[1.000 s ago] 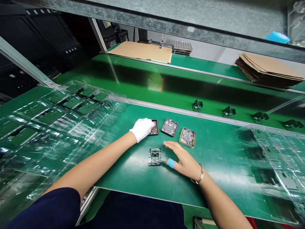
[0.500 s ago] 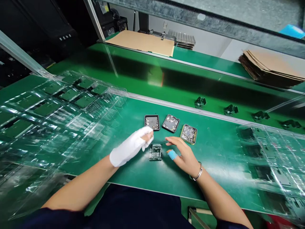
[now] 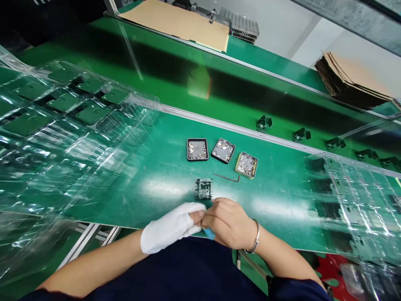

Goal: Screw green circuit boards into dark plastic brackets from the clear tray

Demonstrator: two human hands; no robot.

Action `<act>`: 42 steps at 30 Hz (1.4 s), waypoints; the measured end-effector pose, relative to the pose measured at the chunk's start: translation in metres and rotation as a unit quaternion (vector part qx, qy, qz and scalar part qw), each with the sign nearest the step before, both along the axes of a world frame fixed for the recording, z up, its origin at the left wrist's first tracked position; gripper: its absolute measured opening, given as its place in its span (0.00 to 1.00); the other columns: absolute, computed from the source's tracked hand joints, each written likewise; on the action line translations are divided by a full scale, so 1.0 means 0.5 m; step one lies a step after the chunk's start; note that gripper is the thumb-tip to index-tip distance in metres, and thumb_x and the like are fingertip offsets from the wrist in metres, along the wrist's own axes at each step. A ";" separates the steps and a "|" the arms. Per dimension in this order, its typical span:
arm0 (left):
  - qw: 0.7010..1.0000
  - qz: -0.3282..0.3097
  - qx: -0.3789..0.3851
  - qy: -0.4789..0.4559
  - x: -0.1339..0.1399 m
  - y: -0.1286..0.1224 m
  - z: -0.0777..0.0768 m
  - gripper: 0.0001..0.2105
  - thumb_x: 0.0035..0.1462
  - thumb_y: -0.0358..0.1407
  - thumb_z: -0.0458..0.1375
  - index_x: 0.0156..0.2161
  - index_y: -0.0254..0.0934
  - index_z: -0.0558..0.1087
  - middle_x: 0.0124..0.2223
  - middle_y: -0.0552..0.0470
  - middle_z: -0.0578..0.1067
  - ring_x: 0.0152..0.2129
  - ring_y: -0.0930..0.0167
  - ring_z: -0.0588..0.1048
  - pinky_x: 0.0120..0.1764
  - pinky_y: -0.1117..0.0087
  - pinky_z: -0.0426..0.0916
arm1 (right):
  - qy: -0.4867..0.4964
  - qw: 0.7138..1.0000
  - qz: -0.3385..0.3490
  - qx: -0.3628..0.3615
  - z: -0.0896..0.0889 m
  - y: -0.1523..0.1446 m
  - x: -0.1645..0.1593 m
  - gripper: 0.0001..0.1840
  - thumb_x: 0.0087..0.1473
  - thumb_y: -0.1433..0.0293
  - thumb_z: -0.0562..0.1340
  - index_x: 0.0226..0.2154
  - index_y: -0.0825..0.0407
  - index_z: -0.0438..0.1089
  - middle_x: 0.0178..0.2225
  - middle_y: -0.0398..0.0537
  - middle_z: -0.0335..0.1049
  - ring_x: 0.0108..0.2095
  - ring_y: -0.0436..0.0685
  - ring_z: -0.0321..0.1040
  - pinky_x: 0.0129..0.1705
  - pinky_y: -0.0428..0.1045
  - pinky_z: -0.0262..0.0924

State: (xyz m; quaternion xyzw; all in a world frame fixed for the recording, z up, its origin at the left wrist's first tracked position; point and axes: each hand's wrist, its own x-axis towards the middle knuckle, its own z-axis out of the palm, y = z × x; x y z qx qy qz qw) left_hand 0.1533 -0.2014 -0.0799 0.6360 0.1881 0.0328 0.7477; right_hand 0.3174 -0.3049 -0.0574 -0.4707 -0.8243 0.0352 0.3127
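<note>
At the near edge of a green bench (image 3: 171,163), a few steps from where I stand, two hands come together, fingertips to fingertips. The left hand (image 3: 169,228) wears a soft white glove with a bare digit showing, its fingers curled nearly closed. The right hand (image 3: 230,221), with a blue wrap (image 3: 208,233) on one digit and a smooth metal bangle (image 3: 257,237) at the wrist, curls in against it. Knuckles hide the meeting point, so I cannot tell whether anything is pinched there

Just beyond the hands, the frame (image 3: 203,189) sits on the bench. It is squarish, dark and open in the middle, with thin prongs sticking out at its sides. I judge it light and stiff, the prongs apt to bend or snag, so its solid outer edges look the best hold

Past it lies a key (image 3: 226,177), a thin L of hard metal, probably awkward to lift off the flat top. Behind, three shallow trays (image 3: 198,145) carry shiny loose bits (image 3: 247,165), likely slippery and quick to scatter. At the left, a clear pack (image 3: 108,138) of glossy moulded plastic looks thin and flexible
</note>
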 end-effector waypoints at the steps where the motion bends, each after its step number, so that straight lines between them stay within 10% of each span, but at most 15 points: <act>1: 1.000 -0.007 0.029 -0.002 -0.001 0.003 -0.002 0.22 0.62 0.50 0.45 0.23 0.37 0.62 0.18 0.57 0.61 0.16 0.75 0.60 0.21 0.71 0.58 | 0.005 1.000 -0.007 -0.006 0.002 -0.001 0.005 0.12 0.63 0.73 0.47 0.38 0.52 0.65 0.30 0.47 0.71 0.30 0.52 0.65 0.47 0.52 0.62; 8: 0.867 0.150 0.474 0.022 0.034 0.040 -0.051 0.30 0.43 0.46 0.64 0.49 0.33 0.65 0.49 0.37 0.71 0.48 0.53 0.70 0.49 0.51 0.66 | 0.196 0.961 -0.176 -0.086 -0.018 0.022 0.069 0.05 0.59 0.74 0.54 0.34 0.48 0.63 0.30 0.44 0.67 0.32 0.52 0.65 0.41 0.51 0.64; 18: 0.903 0.096 0.418 -0.009 0.045 0.022 -0.058 0.20 0.54 0.34 0.53 0.53 0.37 0.60 0.49 0.42 0.69 0.47 0.61 0.71 0.48 0.56 0.68 | 0.180 0.966 -0.170 -0.081 -0.072 0.032 0.034 0.04 0.57 0.74 0.56 0.35 0.49 0.64 0.42 0.50 0.68 0.46 0.56 0.66 0.56 0.60 0.55; 36: 0.842 0.097 0.531 -0.002 0.044 0.015 -0.052 0.18 0.49 0.35 0.56 0.46 0.35 0.65 0.43 0.40 0.71 0.40 0.57 0.73 0.42 0.56 0.69 | 0.171 0.962 -0.192 -0.094 -0.082 0.028 0.025 0.03 0.58 0.73 0.54 0.35 0.48 0.62 0.40 0.49 0.68 0.42 0.56 0.66 0.56 0.61 0.55; 42: 0.911 0.054 0.408 0.006 0.047 0.026 -0.028 0.16 0.52 0.36 0.54 0.47 0.38 0.63 0.43 0.47 0.72 0.39 0.64 0.73 0.42 0.61 0.70 | 0.188 0.958 -0.193 -0.097 -0.083 0.030 0.023 0.06 0.56 0.75 0.54 0.36 0.48 0.62 0.40 0.49 0.67 0.43 0.55 0.66 0.57 0.61 0.53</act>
